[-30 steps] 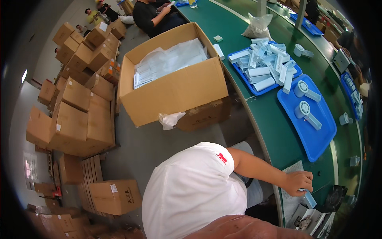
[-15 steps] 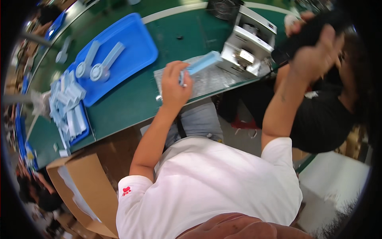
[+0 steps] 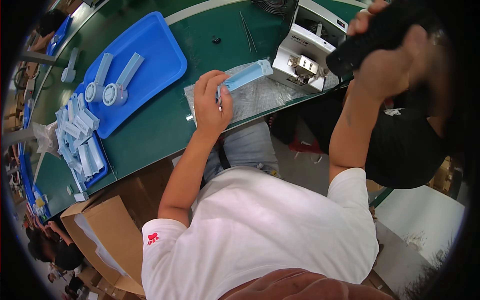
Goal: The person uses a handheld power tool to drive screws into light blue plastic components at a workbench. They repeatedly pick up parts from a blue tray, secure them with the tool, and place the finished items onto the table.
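Observation:
My left hand is closed around the near end of a light blue plastic handle shell. The shell is a long open channel, tilted up to the right above a sheet of clear bubble wrap. My right hand, raised at the right and blurred, appears closed on a long black object whose kind I cannot make out. Just left of that object stands a white metal machine with a silver fixture on its front. The shell's far end is close to this machine.
A blue tray holds two light blue handled parts with round, fan-like ends. Left of it, a smaller blue tray is heaped with similar shells. Another person's fingers show beyond the black object. Cardboard box below the table edge; tweezers behind.
The view has shifted slightly. My left hand still grips the shell, which now shows more of its open channel. The black object has moved a little left with my right hand.

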A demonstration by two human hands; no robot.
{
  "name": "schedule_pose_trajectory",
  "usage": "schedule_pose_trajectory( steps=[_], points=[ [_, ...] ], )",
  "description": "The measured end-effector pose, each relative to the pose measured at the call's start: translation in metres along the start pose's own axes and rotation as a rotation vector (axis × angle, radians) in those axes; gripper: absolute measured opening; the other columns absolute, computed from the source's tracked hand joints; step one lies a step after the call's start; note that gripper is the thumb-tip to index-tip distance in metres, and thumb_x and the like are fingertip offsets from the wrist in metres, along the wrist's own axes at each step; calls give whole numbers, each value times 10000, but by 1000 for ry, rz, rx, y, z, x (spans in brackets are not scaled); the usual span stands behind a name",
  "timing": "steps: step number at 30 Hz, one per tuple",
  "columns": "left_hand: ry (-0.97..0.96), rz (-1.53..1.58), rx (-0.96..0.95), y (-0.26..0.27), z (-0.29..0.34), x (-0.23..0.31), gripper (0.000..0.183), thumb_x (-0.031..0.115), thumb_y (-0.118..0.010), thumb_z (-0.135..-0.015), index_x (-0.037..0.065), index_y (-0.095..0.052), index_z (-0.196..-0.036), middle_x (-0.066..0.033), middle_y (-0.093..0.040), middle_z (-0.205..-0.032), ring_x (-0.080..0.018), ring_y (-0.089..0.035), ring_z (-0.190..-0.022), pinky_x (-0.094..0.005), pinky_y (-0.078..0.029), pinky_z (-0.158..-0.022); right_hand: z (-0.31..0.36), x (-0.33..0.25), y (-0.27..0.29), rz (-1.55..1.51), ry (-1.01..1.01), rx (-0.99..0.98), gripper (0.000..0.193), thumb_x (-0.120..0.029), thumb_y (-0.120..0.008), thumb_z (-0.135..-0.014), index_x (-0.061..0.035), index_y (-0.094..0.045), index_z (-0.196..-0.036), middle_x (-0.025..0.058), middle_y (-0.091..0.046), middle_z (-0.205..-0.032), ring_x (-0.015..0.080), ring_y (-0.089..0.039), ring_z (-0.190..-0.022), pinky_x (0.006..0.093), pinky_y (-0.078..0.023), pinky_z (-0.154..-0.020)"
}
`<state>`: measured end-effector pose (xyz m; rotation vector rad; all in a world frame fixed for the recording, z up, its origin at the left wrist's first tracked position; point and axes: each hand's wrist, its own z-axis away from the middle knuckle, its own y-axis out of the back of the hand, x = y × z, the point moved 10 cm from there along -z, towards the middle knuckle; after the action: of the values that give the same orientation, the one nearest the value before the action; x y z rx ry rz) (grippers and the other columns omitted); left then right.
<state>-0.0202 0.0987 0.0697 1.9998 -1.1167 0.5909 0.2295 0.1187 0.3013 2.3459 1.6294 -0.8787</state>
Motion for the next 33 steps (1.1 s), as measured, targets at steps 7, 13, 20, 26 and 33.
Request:
schedule_pose_trajectory(
  steps=[7,13,20,26,33],
  points=[
    [2,37,-11,-3,-2,0,213,20,-569,-887,2,-657,-1080,-177,-645,-1119,-346,-603,-1005,-424,-486,-877,-15,-19,-19,-58,324,-187,318,-291,-458,-1092,-16,-521,-1238,94,-606,-856,131,-553,-547,248,-460,-497],
    [-26,-11,-24,-3,-1,1,189,62,-513,-967,-18,-640,-1083,-199,-653,-1128,-338,-638,-1008,-413,-503,-876,-8,26,5,-64,71,-141,526,-434,-476,-998,46,-554,-1198,173,-631,-876,228,-584,-613,340,-495,-579],
    [-24,-20,-30,-4,-1,2,192,76,-508,-973,-19,-640,-1075,-200,-653,-1122,-336,-638,-1001,-404,-502,-865,-25,28,34,-42,-111,-110,738,-599,-459,-889,105,-614,-1047,229,-622,-833,306,-609,-674,394,-520,-639],
    [-13,-2,-40,-6,-1,0,204,95,-494,-990,-18,-643,-1073,-199,-653,-1118,-331,-639,-1000,-405,-503,-860,-61,62,42,-242,-504,32,328,-349,-445,-1091,-32,-518,-1129,94,-595,-862,151,-557,-553,283,-484,-526],
    [-21,-27,-27,-4,-1,3,201,100,-494,-996,-4,-649,-1071,-184,-657,-1119,-321,-630,-1005,-405,-493,-879,1,54,27,-32,-347,-86,785,-628,-477,-836,114,-578,-1072,224,-600,-877,295,-562,-679,408,-469,-635]
  ],
)
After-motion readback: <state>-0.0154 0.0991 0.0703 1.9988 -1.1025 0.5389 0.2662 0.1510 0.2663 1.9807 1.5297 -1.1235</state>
